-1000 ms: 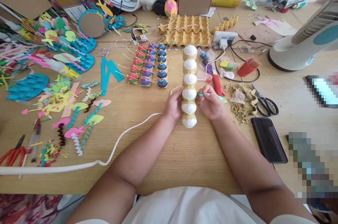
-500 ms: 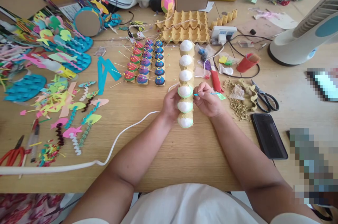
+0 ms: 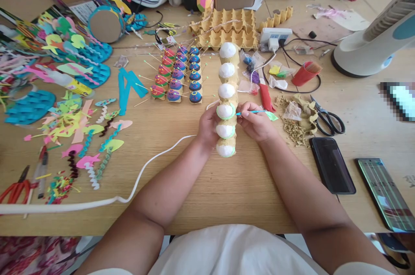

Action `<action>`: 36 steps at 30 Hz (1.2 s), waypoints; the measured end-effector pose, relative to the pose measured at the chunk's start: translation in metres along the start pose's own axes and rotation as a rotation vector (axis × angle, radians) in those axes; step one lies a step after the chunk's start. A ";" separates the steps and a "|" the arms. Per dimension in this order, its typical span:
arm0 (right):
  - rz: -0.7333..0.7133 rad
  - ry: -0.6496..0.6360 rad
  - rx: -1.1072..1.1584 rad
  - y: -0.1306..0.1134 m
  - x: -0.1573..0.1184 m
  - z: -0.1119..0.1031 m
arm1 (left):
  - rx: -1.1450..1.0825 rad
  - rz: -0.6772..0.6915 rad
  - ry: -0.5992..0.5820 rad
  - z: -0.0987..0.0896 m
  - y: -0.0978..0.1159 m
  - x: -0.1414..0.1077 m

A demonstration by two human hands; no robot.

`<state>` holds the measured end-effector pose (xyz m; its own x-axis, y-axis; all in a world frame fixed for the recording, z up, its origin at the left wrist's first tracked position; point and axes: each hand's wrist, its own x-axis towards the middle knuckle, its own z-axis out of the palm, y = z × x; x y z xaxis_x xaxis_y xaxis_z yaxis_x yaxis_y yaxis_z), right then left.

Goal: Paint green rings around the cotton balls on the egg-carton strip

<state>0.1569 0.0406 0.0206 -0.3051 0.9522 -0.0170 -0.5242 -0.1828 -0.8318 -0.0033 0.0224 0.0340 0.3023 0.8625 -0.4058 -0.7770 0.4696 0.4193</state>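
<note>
Strip in hand, tool at its side. The left hand [image 3: 208,127] has its fingers clamped on the left side of a tan, egg-carton-like strip with six white-topped mounds [image 3: 227,91]; the fingertips are hidden. The strip extends away from the body, over the wooden tabletop [image 3: 194,193]. To its right, the right hand [image 3: 256,123] pinches a slim blue tool [image 3: 256,111], fingers together. Compared with one second earlier, the tool's tip has moved from just beside the strip to the edge of the fourth mound from its far end, bringing the point to the work. Green edging shows on the nearest three mounds. Left of the strip stand pin-studded blue mounds [image 3: 195,75]; beyond it, a tan egg tray [image 3: 238,41].
</note>
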 end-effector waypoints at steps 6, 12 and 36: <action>-0.016 0.092 0.079 0.005 0.000 0.005 | 0.022 0.032 0.018 0.001 -0.004 0.003; -0.012 0.088 0.059 0.012 0.001 0.004 | 0.014 0.051 0.047 0.000 -0.006 0.005; 0.008 0.052 0.096 0.008 -0.001 0.005 | 0.017 0.021 0.044 0.006 -0.007 0.001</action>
<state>0.1486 0.0365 0.0167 -0.2694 0.9615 -0.0541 -0.5961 -0.2106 -0.7748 0.0063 0.0211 0.0354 0.2606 0.8634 -0.4320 -0.7734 0.4545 0.4418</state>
